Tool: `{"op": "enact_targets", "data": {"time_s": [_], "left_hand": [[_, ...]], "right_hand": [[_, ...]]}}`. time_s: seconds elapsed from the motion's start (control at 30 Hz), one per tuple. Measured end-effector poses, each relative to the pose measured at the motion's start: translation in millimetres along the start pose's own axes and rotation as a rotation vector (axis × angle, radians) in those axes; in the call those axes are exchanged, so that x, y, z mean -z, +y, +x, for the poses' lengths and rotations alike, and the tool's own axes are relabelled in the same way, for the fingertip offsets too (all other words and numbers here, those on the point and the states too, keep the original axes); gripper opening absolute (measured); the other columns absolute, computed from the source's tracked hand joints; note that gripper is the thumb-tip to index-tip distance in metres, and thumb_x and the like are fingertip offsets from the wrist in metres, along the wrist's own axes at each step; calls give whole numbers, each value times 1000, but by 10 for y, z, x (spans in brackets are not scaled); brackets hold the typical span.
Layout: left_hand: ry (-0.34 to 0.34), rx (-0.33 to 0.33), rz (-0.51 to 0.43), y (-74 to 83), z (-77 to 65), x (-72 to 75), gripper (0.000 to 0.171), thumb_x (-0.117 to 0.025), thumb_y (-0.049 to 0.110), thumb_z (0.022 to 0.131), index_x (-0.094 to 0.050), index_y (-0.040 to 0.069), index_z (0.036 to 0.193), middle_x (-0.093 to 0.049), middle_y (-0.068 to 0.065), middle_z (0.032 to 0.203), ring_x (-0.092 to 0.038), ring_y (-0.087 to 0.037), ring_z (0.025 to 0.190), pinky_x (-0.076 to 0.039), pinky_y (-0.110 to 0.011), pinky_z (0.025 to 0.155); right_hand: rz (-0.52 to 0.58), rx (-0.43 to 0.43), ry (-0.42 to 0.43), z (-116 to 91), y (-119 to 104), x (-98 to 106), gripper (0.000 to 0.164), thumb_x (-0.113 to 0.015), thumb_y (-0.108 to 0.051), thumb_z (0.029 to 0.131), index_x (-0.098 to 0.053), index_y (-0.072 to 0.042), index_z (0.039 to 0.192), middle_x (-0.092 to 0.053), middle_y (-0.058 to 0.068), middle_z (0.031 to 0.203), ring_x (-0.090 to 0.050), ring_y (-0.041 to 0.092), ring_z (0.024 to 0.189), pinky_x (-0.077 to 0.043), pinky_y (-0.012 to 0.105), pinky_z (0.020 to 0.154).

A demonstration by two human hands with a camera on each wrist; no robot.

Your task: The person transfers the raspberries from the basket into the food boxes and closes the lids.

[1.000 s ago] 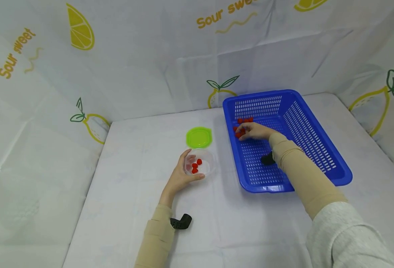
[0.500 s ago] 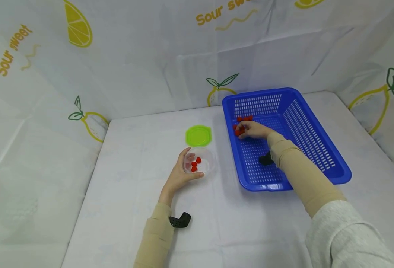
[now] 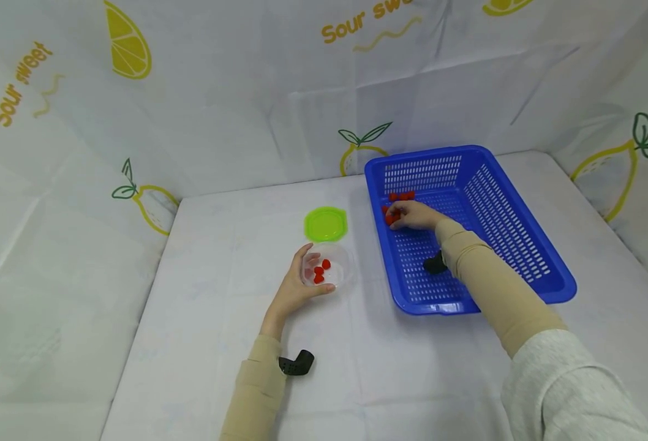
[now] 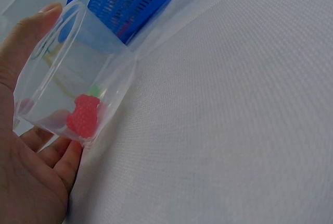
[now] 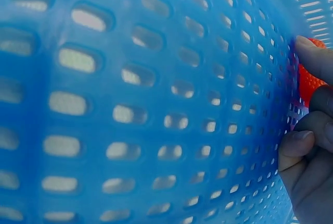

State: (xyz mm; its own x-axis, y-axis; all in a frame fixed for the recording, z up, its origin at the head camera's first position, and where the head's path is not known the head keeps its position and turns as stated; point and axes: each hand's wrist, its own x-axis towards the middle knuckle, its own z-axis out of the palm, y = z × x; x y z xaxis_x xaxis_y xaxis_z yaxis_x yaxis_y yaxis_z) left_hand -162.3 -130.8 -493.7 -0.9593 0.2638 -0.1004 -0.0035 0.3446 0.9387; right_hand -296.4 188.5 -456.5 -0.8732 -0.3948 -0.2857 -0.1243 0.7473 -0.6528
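Inside the blue basket [image 3: 437,309], red berries [image 3: 410,195] lie at the right hand [image 3: 416,217]; whether its grip has one cannot be told. On the bench [image 3: 219,275], the left hand [image 3: 293,290] clasps a clear cup [image 3: 341,263]. The berries look light, perhaps soft, best pinched mid-body.

A clear, round plastic cup [image 3: 343,269] stands upright on the white-covered surface [image 3: 208,294], its mouth upward, with left-hand fingers [image 3: 303,251] around its side. On its bottom sit three small, red, bumpy, berry-shaped pieces [image 3: 318,270], grouped toward the cup's left side. More red berry-shaped pieces [image 3: 403,196] lie inside the rectangular, blue, slotted plastic basket [image 3: 424,293], along its left wall: a short row near the far left corner and a closer cluster [image 3: 389,220] at the right-hand fingers [image 3: 403,206]. Those fingers partly cover the cluster, so whether any piece is gripped is hard to tell.
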Motion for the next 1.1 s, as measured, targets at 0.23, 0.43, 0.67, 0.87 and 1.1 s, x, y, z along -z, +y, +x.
{"op": "enact_targets", "data": {"time_s": [0.23,0.43,0.67,0.87,1.1], "left_hand": [[9,-11,10,39,-13,0,97,-83,30,68,-21,35,143,-43,4,142,-36,-20,135,-23,-52,114],[6,-8,12,40,-12,2,97,-83,33,68,-22,35,143,-43,5,141,-36,-19,134,-23,-51,115],[5,-9,12,20,-12,-6,96,-83,32,68,-22,36,143,-43,6,140,-38,-20,133,-25,-51,114],[8,-5,13,18,-15,-12,96,-82,31,69,-22,36,143,-44,9,139,-38,-18,133,-25,-49,114],[8,-1,6,23,-15,-8,96,-83,31,69,-22,35,143,-43,8,140,-37,-18,134,-24,-50,115]], "right_hand": [[2,-16,-12,6,-22,15,34,-62,-17,88,-56,-3,118,-56,20,115,-47,32,100,-39,48,92],[16,-21,-30,-8,-16,40,33,-62,-18,88,-56,-4,118,-55,20,116,-46,33,104,-36,51,95],[18,-45,-43,-58,-22,75,34,-63,-22,88,-55,-8,118,-54,15,110,-47,30,97,-38,43,87],[36,-35,-15,-141,-87,141,31,-64,-21,87,-57,-8,115,-54,16,109,-47,30,97,-39,42,85],[115,-2,7,-196,-130,233,29,-63,-18,88,-56,-4,112,-52,17,113,-43,30,100,-37,40,83]]}}
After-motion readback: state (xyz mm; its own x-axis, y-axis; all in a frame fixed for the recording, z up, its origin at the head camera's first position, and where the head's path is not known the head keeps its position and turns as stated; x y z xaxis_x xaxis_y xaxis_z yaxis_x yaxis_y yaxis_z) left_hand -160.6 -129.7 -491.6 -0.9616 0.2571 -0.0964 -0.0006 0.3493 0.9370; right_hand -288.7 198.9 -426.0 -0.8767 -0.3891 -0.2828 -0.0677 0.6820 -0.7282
